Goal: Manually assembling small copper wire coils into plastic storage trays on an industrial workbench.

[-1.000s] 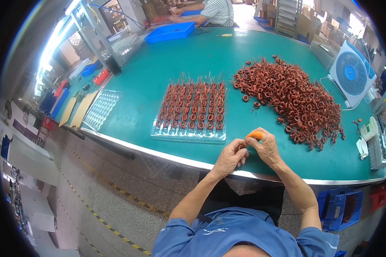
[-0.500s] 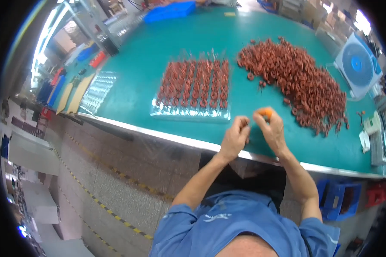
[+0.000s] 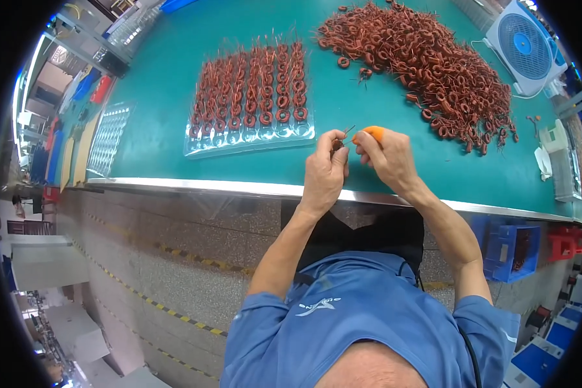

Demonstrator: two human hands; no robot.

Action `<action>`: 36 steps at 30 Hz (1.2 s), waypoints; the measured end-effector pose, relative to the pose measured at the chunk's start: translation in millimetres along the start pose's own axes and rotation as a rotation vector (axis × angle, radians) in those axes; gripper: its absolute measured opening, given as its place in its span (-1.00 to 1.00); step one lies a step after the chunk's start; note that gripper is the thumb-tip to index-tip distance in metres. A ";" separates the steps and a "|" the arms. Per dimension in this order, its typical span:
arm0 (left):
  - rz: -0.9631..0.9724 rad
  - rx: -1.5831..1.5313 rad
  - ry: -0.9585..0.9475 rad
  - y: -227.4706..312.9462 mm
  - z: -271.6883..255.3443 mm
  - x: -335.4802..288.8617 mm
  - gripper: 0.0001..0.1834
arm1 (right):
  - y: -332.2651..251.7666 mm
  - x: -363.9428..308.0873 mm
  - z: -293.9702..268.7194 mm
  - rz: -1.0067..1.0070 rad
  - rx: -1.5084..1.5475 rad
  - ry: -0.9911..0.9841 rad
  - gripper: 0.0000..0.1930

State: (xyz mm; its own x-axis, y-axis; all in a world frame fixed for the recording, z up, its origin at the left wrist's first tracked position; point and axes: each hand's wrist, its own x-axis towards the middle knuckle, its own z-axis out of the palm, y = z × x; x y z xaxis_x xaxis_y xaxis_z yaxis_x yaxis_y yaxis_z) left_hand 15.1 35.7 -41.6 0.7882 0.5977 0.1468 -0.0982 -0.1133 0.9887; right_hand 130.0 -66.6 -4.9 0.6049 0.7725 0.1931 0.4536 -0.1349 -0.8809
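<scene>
My left hand (image 3: pixel 325 169) is closed over the green table near its front edge. A small dark reddish coil (image 3: pixel 337 145) is pinched in its fingers, mostly hidden, and a thin wire lead (image 3: pixel 349 129) sticks up toward my right hand. Close beside it, my right hand (image 3: pixel 389 155) is closed too, thumb and fingers together at a small orange object (image 3: pixel 373 133). Whether that is a tool or a finger cover I cannot tell. Left of the hands lies a clear plastic tray (image 3: pixel 246 137) with rows of red-brown ring coils (image 3: pixel 265 97), their leads pointing up.
A large heap of loose red-brown ring coils (image 3: pixel 427 71) covers the table's right side. Beyond it stands a blue-and-white box fan (image 3: pixel 522 43). Another clear tray (image 3: pixel 108 139) lies far left. The table's metal front edge (image 3: pixel 239 189) runs below my hands; a blue bin (image 3: pixel 512 252) sits underneath, right.
The view has shifted, so the table sits higher and further left. My hands have come closer together, and the wire lead between them now shows.
</scene>
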 end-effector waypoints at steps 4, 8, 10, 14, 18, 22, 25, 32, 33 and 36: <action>0.033 0.074 0.007 10.6 3.8 -1.1 -0.82 | 4.7 -5.5 -5.2 0.169 0.256 0.069 -0.68; 0.045 0.033 -0.049 15.6 0.9 9.5 -0.79 | 5.8 3.0 -14.0 0.162 0.291 0.019 -0.70; -0.002 -0.064 -0.099 0.6 0.3 -1.4 -0.76 | -2.1 -4.4 -14.5 0.155 0.271 0.009 -0.75; -0.215 -0.360 -0.345 6.6 -8.9 -3.2 -0.73 | -2.8 -4.7 -24.4 0.117 0.285 -0.095 -0.79; -0.276 -0.329 -0.481 5.7 -15.2 2.3 -0.64 | -3.0 0.4 -30.1 0.190 0.330 -0.125 -0.75; 0.206 0.211 -0.360 6.4 -8.5 3.1 -0.62 | 3.6 6.0 -28.8 0.258 0.338 -0.095 -0.74; 0.344 0.331 -0.276 12.5 -0.8 2.4 -0.65 | 6.7 10.1 -30.1 0.331 0.407 -0.076 -0.74; -0.096 -0.122 -0.336 21.2 -2.4 -4.5 -0.60 | 4.2 -1.0 -33.7 0.337 0.664 -0.191 -0.78; -0.100 -0.123 -0.335 20.2 -0.6 -6.1 -0.60 | 3.6 -4.6 -33.2 0.309 0.638 -0.196 -0.78; -0.079 -0.228 -0.364 17.5 4.4 -7.0 -0.68 | -0.5 -10.6 -28.4 0.262 0.530 -0.128 -0.81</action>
State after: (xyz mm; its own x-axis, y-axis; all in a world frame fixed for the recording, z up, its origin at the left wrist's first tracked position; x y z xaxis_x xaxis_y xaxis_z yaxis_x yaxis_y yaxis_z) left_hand 10.5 26.0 -25.4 0.9575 0.2739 0.0906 -0.1287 0.1243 0.9839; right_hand 141.9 -92.4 5.8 0.5540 0.8283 -0.0836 -0.1072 -0.0286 -0.9938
